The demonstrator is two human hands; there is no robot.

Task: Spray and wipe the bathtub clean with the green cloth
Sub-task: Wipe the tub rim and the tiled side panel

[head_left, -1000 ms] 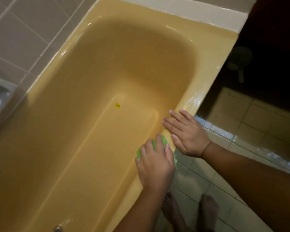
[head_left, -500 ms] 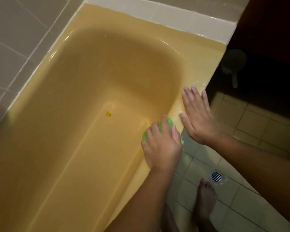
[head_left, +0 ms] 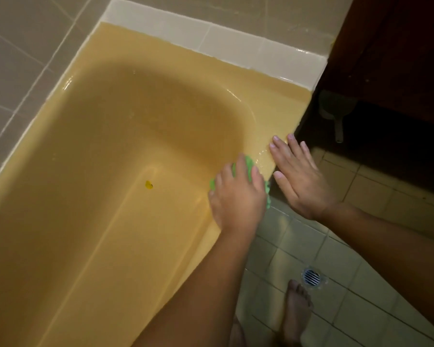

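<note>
A mustard-yellow bathtub [head_left: 273, 106] fills the left and centre of the head view. My left hand [head_left: 237, 197] presses the green cloth [head_left: 248, 162] flat onto the tub's near rim; only the cloth's edges show around my fingers. My right hand [head_left: 300, 176] lies flat with spread fingers on the wet rim just right of it, holding nothing. A small dark-yellow speck [head_left: 148, 185] sits on the tub floor. No spray bottle is in view.
Grey wall tiles [head_left: 23, 58] run along the tub's far side, and a white tiled ledge [head_left: 236, 43] caps its end. Right of the tub lie pale floor tiles with a round drain [head_left: 311, 277], my bare foot [head_left: 296, 311], and a dark doorway area holding a dipper [head_left: 336, 108].
Both hands have slid along the near rim toward the tub's end, the left hand carrying the cloth with it. The right hand turned to lie flat on the rim.
</note>
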